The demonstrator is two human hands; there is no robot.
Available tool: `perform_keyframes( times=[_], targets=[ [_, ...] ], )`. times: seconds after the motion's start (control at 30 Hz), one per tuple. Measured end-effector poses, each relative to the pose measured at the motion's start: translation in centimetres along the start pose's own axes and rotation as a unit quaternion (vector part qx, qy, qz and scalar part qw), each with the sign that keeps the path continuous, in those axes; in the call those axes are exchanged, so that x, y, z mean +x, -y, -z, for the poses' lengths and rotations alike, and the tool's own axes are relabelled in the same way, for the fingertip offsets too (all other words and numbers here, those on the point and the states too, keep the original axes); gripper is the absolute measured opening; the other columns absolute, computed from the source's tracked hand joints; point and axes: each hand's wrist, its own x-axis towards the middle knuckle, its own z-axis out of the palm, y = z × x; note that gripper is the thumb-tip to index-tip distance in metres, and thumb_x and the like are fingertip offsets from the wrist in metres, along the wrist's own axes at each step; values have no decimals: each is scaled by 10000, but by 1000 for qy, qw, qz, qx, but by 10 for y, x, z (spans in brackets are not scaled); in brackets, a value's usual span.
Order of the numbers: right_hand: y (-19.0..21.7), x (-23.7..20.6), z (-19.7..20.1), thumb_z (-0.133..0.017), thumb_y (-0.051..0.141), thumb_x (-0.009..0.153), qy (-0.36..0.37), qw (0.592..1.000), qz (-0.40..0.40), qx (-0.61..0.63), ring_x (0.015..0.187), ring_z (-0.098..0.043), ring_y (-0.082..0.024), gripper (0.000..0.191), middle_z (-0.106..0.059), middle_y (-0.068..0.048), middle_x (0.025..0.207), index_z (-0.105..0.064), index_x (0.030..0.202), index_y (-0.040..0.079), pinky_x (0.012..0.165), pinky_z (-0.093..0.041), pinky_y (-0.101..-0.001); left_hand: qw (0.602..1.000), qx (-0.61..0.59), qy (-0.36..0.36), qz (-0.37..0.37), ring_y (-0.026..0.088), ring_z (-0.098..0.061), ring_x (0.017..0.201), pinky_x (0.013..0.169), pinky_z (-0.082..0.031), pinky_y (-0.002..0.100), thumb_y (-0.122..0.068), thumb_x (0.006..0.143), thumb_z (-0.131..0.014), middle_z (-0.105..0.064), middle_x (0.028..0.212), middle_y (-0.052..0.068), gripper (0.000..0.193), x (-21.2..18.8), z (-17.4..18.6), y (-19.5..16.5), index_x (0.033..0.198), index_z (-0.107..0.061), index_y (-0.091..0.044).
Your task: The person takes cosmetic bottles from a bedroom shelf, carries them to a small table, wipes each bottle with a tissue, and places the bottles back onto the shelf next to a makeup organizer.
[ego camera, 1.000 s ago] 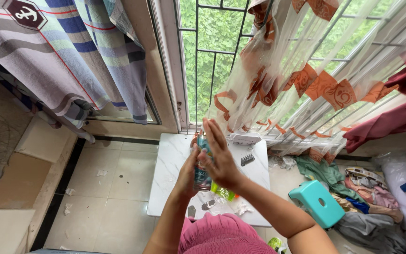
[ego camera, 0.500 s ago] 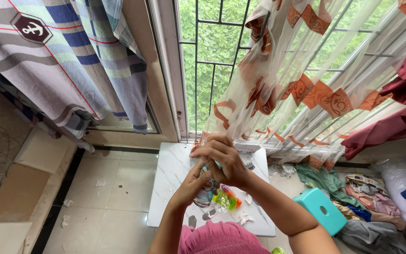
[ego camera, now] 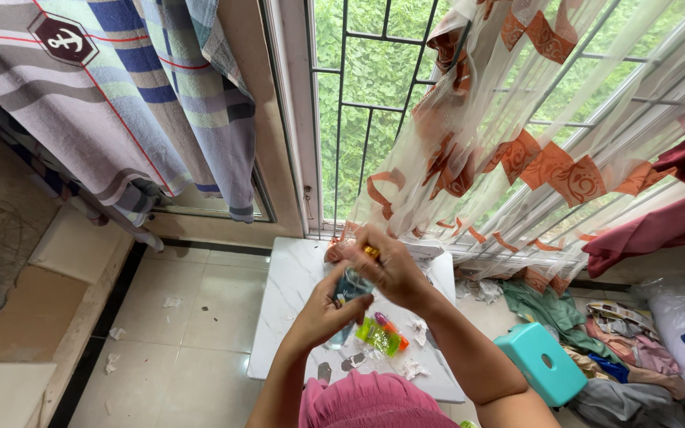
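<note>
Clear bottle (ego camera: 349, 287) sat between both hands above white table (ego camera: 283, 305). Left hand (ego camera: 328, 307) cupped it from below; right hand (ego camera: 390, 265) pinched yellow cap (ego camera: 371, 252) on top.

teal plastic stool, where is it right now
In the head view the teal plastic stool stands on the floor at lower right, just right of the white marble table, beside the right forearm and next to the heap of clothes.

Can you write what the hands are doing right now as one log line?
left hand: grips clear bottle | right hand: on bottle top | below: white table, green packet | beside: teal stool
</note>
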Motion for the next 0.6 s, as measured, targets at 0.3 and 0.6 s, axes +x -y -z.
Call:
perform_keyframes(
  times=[0.3, 0.6],
  targets=[
    [-5, 0, 39, -556, 291, 1081, 12, 983, 48, 176, 892, -461, -56, 216, -523, 14, 1001, -449, 1133, 111, 805, -415, -219, 998, -60, 14, 7, 73, -621, 660, 557, -461, 216, -169, 917, -772, -638, 813, 3, 371, 3, 2, 4, 1227, -608, -48],
    [0, -17, 14, -664, 144, 1019, -2, 993, 96, 61, 1022, -672, -116, 287, -715, -72, 1095, -614, 1273, 21, 893, -540, -277, 982, -150, -10, -114, 149, -698, 708, 642, -579, 283, -203, 826, -817, -667, 869, 73, 937, 7, -5, -9, 1575, -254, -171]
  ],
)
